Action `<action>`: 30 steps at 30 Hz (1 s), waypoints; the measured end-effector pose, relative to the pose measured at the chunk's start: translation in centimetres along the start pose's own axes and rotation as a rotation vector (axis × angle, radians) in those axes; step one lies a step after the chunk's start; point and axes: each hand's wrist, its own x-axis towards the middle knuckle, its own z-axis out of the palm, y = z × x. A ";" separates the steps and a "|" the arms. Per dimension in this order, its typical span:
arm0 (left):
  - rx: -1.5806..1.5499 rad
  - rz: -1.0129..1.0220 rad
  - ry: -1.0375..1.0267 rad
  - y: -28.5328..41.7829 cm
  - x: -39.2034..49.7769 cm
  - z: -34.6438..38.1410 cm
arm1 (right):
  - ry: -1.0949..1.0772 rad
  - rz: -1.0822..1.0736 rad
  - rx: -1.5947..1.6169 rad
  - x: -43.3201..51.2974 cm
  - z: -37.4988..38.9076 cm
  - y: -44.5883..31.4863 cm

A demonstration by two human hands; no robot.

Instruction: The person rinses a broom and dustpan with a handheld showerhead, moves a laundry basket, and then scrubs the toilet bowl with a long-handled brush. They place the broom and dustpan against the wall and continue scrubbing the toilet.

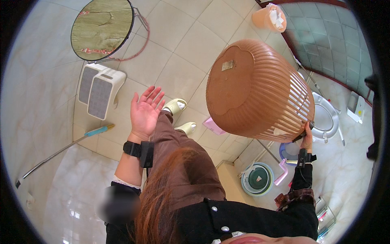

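A brown ribbed plastic basket [234, 85] with slotted sides is held up on its side, its flat base turned towards me. My right hand [307, 138] grips it at the rim on the far right. Something dark shows beside those fingers, too hidden to name. My left hand [145, 116] is raised with the palm up and the fingers spread, holding nothing. It hovers near my trouser leg, to the right of white step stools [102, 88].
A round folding table [102, 30] leans at the upper left, above a turquoise-headed brush [96, 130]. An orange waste bin [262, 18] stands near the glass partition [329, 39]. A toilet seat [333, 122], basins [243, 183] and a pink dustpan [214, 126] lie around the basket.
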 end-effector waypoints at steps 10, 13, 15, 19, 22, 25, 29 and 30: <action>-0.183 -0.065 -0.090 -0.2 -0.5 1.0 | 0.069 0.092 0.052 0.3 4.9 -0.4; -0.195 -0.064 -0.128 0.0 -0.9 2.5 | 0.105 0.074 0.001 0.0 6.3 0.0; -0.177 -0.070 -0.150 0.2 -1.0 3.6 | 0.122 0.068 -0.015 -0.1 6.7 0.6; -0.046 -0.058 -0.081 0.6 -0.9 5.2 | 0.256 0.077 -0.024 -0.3 6.2 2.0; 0.096 -0.052 -0.031 0.8 -0.3 5.3 | 0.201 0.035 -0.104 -0.8 5.3 3.4; 0.230 -0.053 0.068 0.6 0.0 3.9 | 0.230 0.073 -0.167 -1.1 4.5 4.7; 0.484 -0.081 0.216 0.4 -1.2 1.6 | 0.211 0.004 -0.066 -1.4 3.2 6.4; 0.577 -0.113 0.252 0.7 -2.3 1.1 | 0.255 0.046 -0.088 -1.6 2.6 6.6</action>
